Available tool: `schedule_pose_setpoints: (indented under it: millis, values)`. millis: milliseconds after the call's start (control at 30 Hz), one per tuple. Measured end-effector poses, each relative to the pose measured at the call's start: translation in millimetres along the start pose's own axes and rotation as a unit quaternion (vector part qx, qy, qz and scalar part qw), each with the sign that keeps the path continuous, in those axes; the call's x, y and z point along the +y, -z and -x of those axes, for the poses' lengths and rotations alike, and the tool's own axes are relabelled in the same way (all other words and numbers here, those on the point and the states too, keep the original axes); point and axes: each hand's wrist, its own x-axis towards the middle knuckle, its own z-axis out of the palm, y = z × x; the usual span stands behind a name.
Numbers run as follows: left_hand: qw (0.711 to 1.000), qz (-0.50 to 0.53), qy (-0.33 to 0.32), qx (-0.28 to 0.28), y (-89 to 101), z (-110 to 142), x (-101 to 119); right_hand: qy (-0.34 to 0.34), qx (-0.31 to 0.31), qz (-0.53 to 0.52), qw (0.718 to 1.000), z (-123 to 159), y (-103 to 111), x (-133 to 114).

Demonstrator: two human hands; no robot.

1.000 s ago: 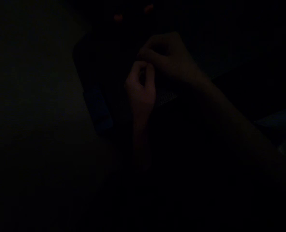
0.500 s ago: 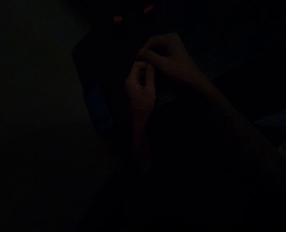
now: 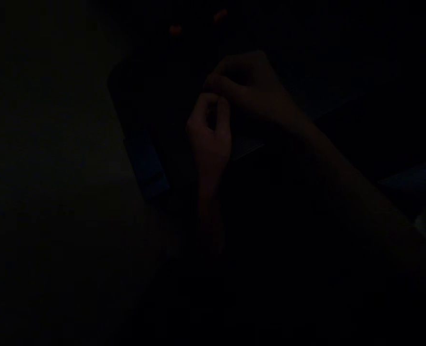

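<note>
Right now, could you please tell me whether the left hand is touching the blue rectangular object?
Apart: the head view shows a dark gap between the left hand and the blue rectangular object to its left.

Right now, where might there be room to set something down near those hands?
Perhaps the dark surface above the blue rectangle, left of the left hand and below two orange spots; nothing distinct shows there, but darkness could hide things. It looks crowded between that hand and the right hand.
</note>
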Motion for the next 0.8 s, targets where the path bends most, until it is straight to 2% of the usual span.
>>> schedule_pose_setpoints:
  millis: [200, 500, 667, 800]
  values:
    - [1.0, -0.024, 0.013, 0.01, -1.0, 2.1, 4.7, -0.004, 0.002, -0.001, 1.0, 2.0, -0.6, -5.0]
    - [1.0, 0.0, -0.007, 0.023, -2.8, 1.7, 6.3, -0.005, 0.012, -0.026, 1.0, 3.3, 0.0, -5.9]
    - [0.999, -0.034, -0.001, 0.015, -2.0, 2.2, 4.5, 0.012, 0.012, -0.032, 0.999, 3.1, -1.3, -3.4]
    - [1.0, -0.013, 0.004, 0.01, -1.1, 1.6, 3.1, -0.003, 0.01, -0.022, 1.0, 3.4, -2.1, -2.8]
